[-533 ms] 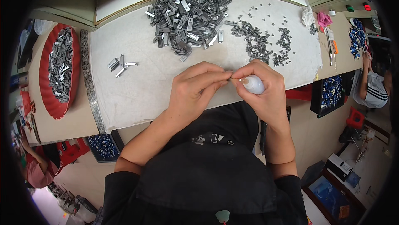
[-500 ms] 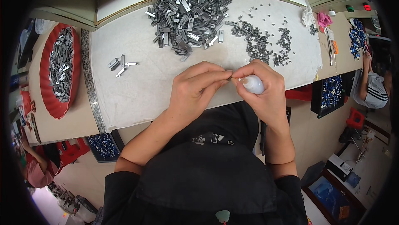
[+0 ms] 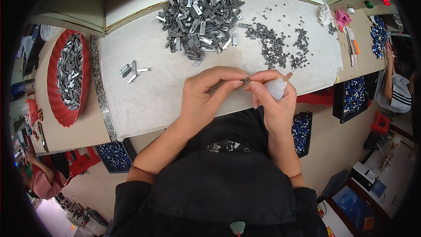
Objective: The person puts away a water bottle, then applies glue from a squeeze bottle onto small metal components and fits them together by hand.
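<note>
Pinched between the thumb and forefinger of the left hand (image 3: 206,92) was a small grey metal piece (image 3: 245,79), held just above the near edge of the counter (image 3: 153,97). That grip was closed on the piece, and the fingertips of the right hand (image 3: 272,99) were brought against the same piece from the other side. A small white squeeze bottle (image 3: 276,89) with a tan nozzle was also clasped in the right palm, its tip pointing up and away from the grip.

Beyond the grip, toward the far side of the counter, a large heap of grey metal plates (image 3: 199,11) was piled, and a looser scatter of tiny dark parts (image 3: 280,46) was spread to its right. To the left of the grip, well apart, a few silvery pieces (image 3: 131,71) were laid together. Farther left again, a red tray (image 3: 61,114) filled with grey pieces was set.

Judged from these piles, the work appeared far from finished: only the few pieces had been set aside on the counter, while the heap and the scatter were left largely unworked. Whether the red tray held finished pieces could not be told.
</note>
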Demonstrator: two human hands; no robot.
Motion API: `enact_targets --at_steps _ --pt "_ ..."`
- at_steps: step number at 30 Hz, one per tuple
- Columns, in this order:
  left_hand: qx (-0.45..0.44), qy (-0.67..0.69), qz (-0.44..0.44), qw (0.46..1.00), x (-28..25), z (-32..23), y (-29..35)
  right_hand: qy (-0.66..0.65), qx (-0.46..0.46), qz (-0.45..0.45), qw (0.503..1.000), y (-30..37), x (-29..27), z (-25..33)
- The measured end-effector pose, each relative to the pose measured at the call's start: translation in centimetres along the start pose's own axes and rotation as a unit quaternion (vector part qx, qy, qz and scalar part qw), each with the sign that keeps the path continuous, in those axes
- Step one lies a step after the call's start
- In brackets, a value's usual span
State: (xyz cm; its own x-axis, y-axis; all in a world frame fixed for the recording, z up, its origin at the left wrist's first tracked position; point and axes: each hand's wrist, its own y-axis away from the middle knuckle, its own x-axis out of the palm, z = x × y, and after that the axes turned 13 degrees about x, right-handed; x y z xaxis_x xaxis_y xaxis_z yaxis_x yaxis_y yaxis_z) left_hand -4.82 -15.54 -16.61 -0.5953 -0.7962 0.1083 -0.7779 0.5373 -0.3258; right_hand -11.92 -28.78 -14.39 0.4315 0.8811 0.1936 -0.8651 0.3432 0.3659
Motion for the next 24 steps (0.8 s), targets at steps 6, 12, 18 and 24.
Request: enact_targets --at_steps 6,12,18,24 --pt "0.038 -0.015 0.009 0.999 0.07 -0.26 -0.13 -0.001 -0.016 0.001 1.0 -0.24 0.36 -0.14" --pt "0.067 -0.029 -0.012 0.997 0.37 -0.39 -0.26 -0.011 -0.009 0.006 1.0 -0.08 0.44 -0.17" --pt "0.061 -0.036 -0.009 0.997 -0.01 -0.35 -0.2 -0.03 0.011 0.015 0.999 -0.24 0.52 -0.47" --pt "0.046 -0.034 -0.015 0.998 -0.08 -0.17 -0.16 -0.051 0.024 0.025 0.998 -0.42 0.72 -0.72"
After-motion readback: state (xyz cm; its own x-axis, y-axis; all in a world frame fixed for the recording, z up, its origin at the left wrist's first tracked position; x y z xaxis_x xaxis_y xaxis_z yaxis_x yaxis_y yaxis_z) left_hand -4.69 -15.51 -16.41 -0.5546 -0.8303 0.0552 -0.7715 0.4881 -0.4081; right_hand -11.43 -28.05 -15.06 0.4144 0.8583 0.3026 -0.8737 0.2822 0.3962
